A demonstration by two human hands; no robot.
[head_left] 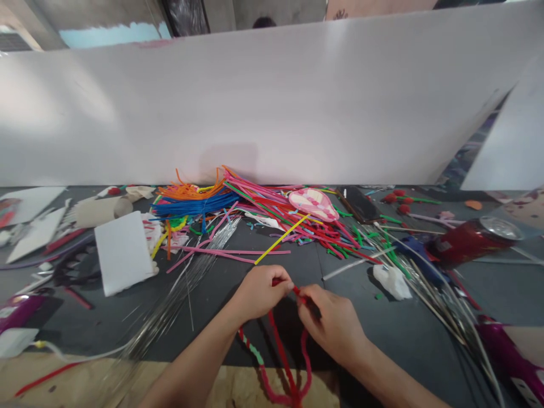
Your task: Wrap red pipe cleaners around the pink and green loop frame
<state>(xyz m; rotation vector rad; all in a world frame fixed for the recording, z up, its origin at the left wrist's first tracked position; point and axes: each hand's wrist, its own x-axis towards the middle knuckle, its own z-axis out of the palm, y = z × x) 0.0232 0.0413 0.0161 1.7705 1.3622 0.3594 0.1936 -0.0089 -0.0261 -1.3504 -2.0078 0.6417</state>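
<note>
My left hand (261, 292) and my right hand (331, 324) meet over the dark table (221, 294), both pinched on the top of a red pipe cleaner (280, 345). Its fuzzy red strands hang down toward me and loop near the table's front edge. A red, white and green twisted piece (250, 344) hangs beside them below my left hand. Behind my hands lies a big pile of coloured pipe cleaners (259, 209), with a yellow one (280, 239) sticking out toward me.
A white partition wall (272, 102) closes the back of the table. A white foam block (123, 252) and cardboard roll (100, 211) lie left, thin wires (187, 283) in front. A red drink can (471, 241), a phone (359, 204), white wad (393, 281) and sticks lie right.
</note>
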